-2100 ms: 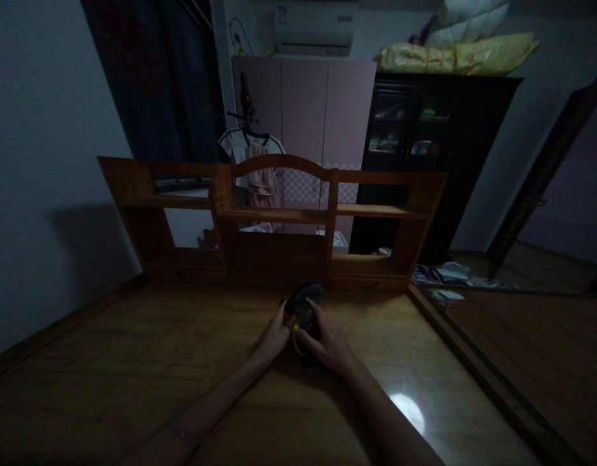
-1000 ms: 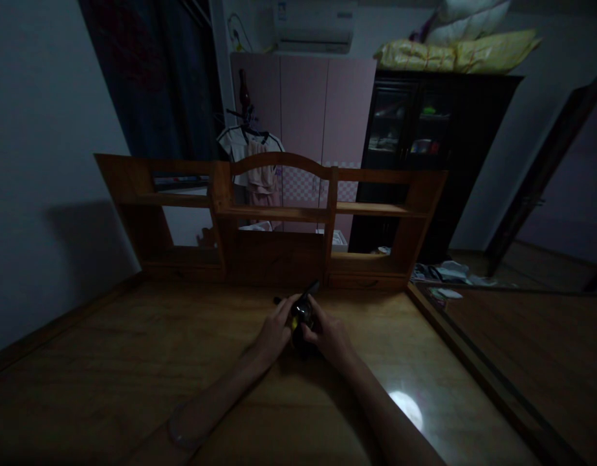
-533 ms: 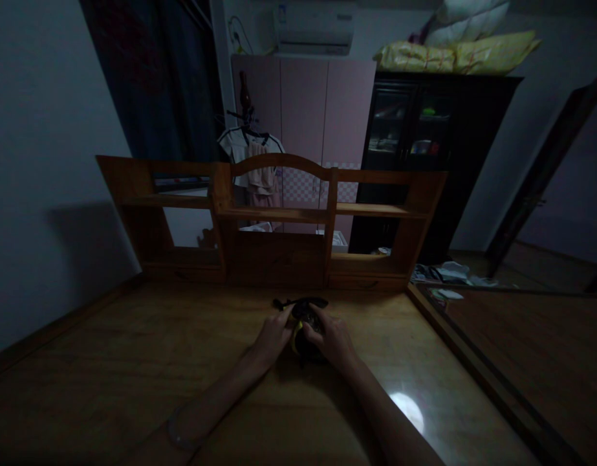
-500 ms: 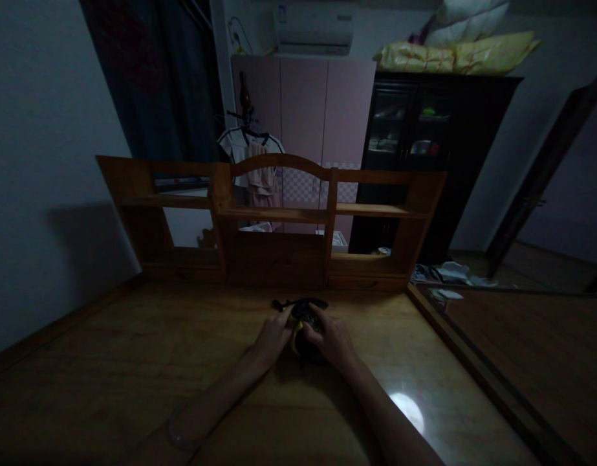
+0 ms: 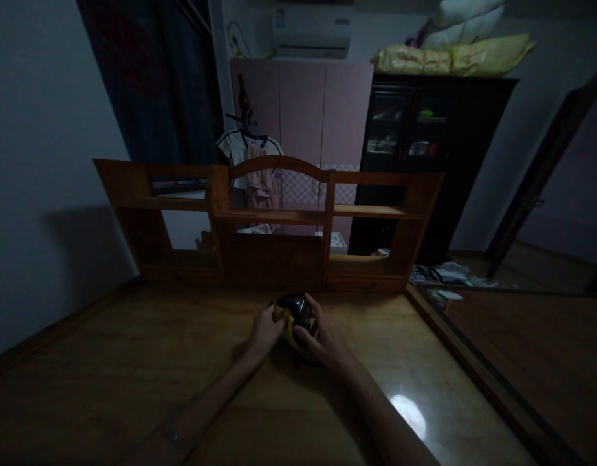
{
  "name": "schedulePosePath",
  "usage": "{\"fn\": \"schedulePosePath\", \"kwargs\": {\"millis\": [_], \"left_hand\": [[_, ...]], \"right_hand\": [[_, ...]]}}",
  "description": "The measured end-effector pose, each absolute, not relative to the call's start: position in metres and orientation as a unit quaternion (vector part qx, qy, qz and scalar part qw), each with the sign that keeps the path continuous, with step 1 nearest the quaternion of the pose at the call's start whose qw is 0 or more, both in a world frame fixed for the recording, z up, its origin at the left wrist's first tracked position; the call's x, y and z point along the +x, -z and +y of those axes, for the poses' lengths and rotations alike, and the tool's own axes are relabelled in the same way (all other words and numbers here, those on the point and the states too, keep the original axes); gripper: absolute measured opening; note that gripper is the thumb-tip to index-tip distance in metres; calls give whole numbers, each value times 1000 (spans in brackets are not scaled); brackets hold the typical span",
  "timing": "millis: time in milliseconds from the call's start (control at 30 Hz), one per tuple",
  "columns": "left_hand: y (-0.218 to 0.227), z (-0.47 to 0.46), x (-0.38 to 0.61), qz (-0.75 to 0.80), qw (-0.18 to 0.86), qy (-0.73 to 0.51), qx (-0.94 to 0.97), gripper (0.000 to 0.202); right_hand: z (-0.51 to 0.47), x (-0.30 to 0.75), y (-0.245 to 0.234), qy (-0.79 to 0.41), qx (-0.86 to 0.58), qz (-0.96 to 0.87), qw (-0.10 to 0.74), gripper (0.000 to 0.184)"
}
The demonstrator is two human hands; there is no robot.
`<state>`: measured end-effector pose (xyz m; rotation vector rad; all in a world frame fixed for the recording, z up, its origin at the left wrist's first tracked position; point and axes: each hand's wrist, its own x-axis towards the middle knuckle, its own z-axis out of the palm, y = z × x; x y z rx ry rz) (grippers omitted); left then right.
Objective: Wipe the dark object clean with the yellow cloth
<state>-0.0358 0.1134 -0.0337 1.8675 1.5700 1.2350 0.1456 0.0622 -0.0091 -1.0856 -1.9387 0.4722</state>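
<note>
In dim light a small rounded dark object with a yellow edge (image 5: 294, 313) rests on the wooden desk (image 5: 133, 362), close to the shelf unit. My left hand (image 5: 263, 333) grips its left side with curled fingers. My right hand (image 5: 323, 336) holds its right side, fingers bent over the top. I cannot make out what the object is.
A low wooden shelf unit (image 5: 273, 220) stands along the desk's far edge. Behind it are a pink wardrobe (image 5: 308, 116), hanging clothes (image 5: 252, 165) and a dark glass cabinet (image 5: 409, 142) topped with bedding. The desk's right edge (image 5: 473, 369) drops to a floor with papers (image 5: 448, 275).
A thin dark flap or lid that stood up, then lay flat, on the object is no longer seen; the object now looks rounded and closed. Both hands have stayed on it.
</note>
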Motion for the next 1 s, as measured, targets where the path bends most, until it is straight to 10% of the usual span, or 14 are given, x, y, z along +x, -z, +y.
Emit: {"fn": "schedulePosePath", "kwargs": {"millis": [1000], "left_hand": [[33,103,-30,511,204,-448,704,44]], "right_hand": [[58,147,5,-130,-452,-781,412,70]]}}
